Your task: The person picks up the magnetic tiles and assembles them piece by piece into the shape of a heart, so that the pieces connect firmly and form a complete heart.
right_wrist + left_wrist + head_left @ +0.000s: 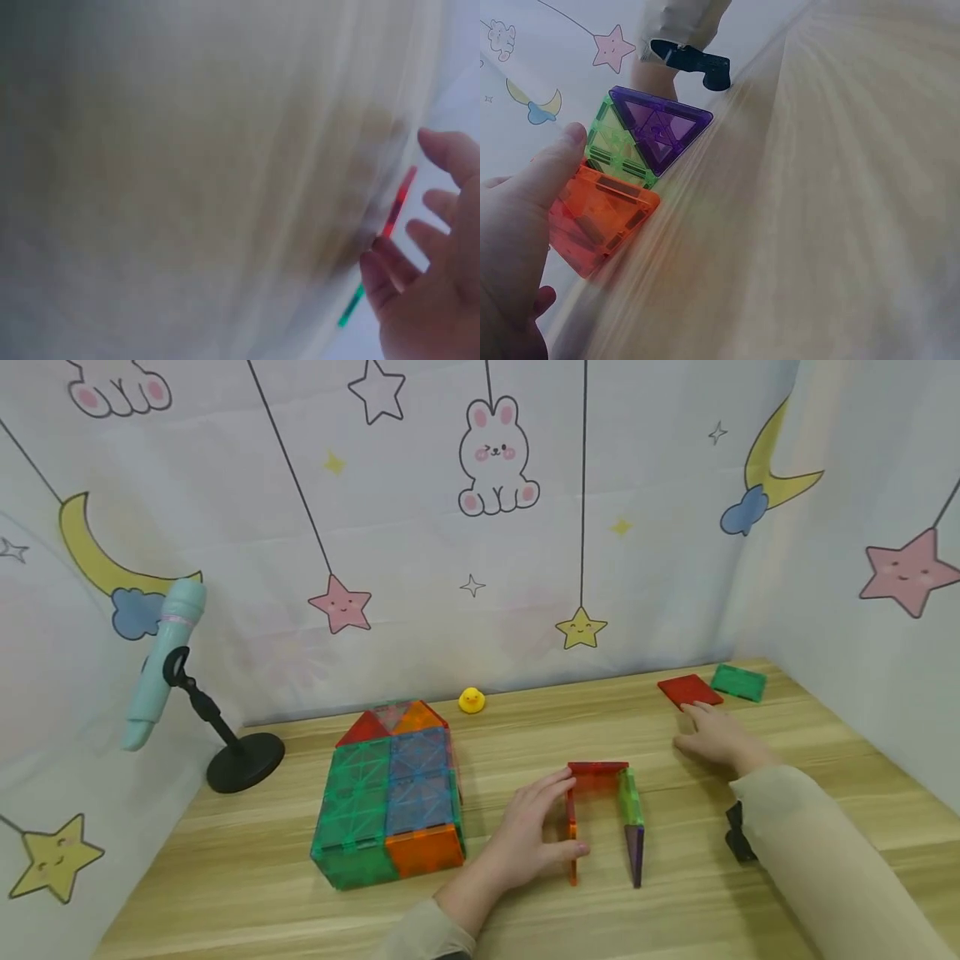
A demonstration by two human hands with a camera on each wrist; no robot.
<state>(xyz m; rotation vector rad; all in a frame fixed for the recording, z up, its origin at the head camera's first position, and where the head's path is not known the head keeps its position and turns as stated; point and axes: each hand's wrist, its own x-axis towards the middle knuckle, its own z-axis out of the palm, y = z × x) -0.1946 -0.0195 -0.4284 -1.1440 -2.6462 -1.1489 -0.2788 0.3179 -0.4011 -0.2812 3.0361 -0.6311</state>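
Note:
Small upright walls of translucent magnetic tiles stand before me. My left hand (pixel 525 835) is at the left wall, its thumb over the orange magnetic tile (pixel 604 217) and its fingers along the outside, reaching the red back tile (pixel 597 767). The right wall has a light green tile (pixel 631 797) and a purple triangular tile (pixel 662 127). Farther right, my right hand (pixel 720 739) reaches out with loosely bent fingers, fingertips at the near edge of a flat red tile (pixel 688 690). A flat green tile (pixel 738 682) lies just beyond it.
A larger block of coloured tiles (pixel 356 789) stands left of my left hand. Behind it are a yellow toy duck (pixel 471 700) and a patterned curtain (pixel 420 527). At the far left a teal microphone (pixel 165 660) leans on a black stand (pixel 246 762).

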